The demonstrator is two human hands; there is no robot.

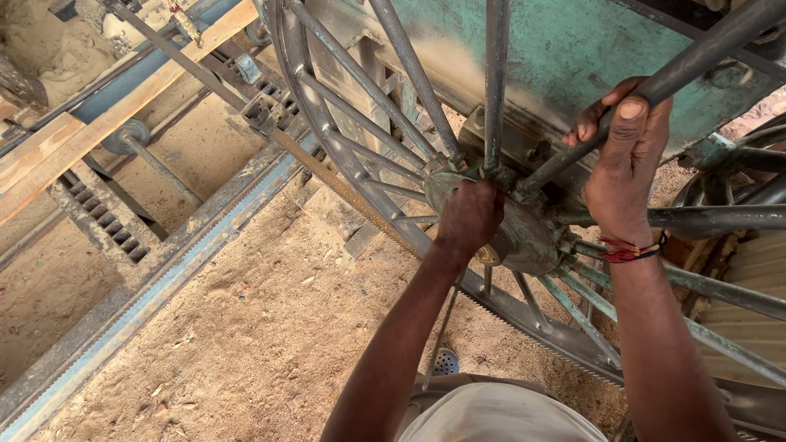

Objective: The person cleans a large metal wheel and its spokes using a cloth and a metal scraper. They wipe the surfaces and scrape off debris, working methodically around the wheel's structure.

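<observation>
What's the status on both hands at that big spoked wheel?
Left hand closed at grey metal hub. Right hand gripping dark metal spoke. Toothed band blade beside.

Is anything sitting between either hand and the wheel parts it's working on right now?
Nothing visible does. The left hand is already closed against the wheel hub, and the right hand has its grip wrapped around a spoke. The other spokes fan out beside both hands without crossing in front of them.
</observation>
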